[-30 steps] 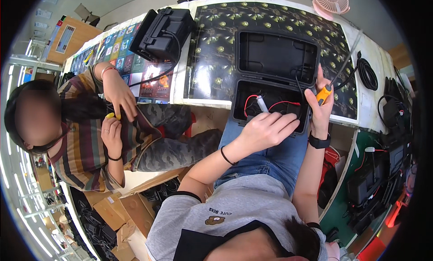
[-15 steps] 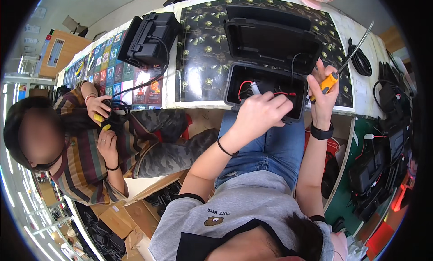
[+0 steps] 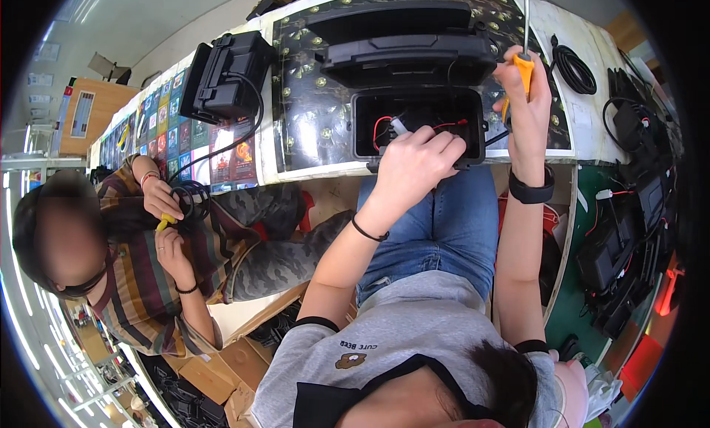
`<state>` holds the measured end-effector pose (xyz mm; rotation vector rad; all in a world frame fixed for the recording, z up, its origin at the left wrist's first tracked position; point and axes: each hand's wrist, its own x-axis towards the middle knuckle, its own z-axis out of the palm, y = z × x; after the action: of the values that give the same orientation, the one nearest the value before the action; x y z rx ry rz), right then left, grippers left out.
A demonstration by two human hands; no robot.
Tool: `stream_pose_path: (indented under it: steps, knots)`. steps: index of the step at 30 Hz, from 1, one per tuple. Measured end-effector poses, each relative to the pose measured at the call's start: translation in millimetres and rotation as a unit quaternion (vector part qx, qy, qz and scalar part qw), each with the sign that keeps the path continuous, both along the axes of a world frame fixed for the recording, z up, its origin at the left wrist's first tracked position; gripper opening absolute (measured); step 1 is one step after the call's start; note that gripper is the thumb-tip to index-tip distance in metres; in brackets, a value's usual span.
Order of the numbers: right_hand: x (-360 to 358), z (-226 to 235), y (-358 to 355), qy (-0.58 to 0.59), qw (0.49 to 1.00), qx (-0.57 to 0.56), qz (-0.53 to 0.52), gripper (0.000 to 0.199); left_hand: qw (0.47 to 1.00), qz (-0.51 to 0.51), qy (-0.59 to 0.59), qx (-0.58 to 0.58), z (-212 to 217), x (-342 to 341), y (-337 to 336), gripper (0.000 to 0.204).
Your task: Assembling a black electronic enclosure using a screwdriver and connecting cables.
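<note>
An open black plastic case (image 3: 479, 128) sits at the table's front edge, its lid (image 3: 414, 58) raised at the back. Inside it are a red wire (image 3: 379, 125), a white connector (image 3: 399, 125) and a smaller red-tipped lead (image 3: 460, 122). My left hand (image 3: 425, 158) is closed at the case's front wall, fingers curled over the rim; what its fingertips hold is hidden. Right of the case, my right hand (image 3: 529, 106) grips a screwdriver (image 3: 524, 73) by its yellow handle. Its long metal shaft points away from me. A black cable shows between the case and my right wrist.
Another black case (image 3: 229, 76) with a cable stands at the left. A coiled black cable (image 3: 574, 69) lies at the right. A co-worker's hands (image 3: 166, 221) hold a yellow-ended cable on my left. More black cases (image 3: 610, 258) fill a green surface at the right.
The screwdriver has swung from slanting right to nearly straight away from me. The case now sits squarer to the table edge, its lid tipped lower. My left hand stays at its front wall.
</note>
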<state>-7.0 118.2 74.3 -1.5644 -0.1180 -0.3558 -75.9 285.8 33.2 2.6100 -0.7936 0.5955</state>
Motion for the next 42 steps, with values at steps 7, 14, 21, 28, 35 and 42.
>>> stream_pose_path:
  steps: [7,14,21,28,35,42]
  knots:
    - [-10.2,12.4,9.2,0.033,0.999,-0.013,0.007,0.037,0.999,-0.007,-0.053,0.0,-0.2,-3.4,-0.6,0.041]
    - [-9.7,8.5,-1.6,0.076,0.996,-0.039,-0.002,0.04,0.962,0.147,-0.184,-0.142,-19.1,-34.1,43.6,0.04]
    - [-5.1,3.1,-3.3,0.069,0.997,-0.039,0.021,0.037,0.918,0.131,-0.005,-0.374,-57.7,-26.2,55.4,0.109]
    - [-3.0,-13.0,-10.4,0.022,0.998,-0.047,0.032,0.036,0.868,0.116,0.021,-0.483,-50.2,-16.3,41.9,0.092]
    - [1.9,-20.4,-13.5,-0.001,0.993,-0.112,0.025,0.039,0.854,0.135,0.029,-0.502,-43.0,-2.4,38.9,0.081]
    - [0.8,-23.7,-17.7,0.019,0.986,-0.156,0.048,0.041,0.86,0.162,0.021,-0.483,-38.7,11.8,36.5,0.064]
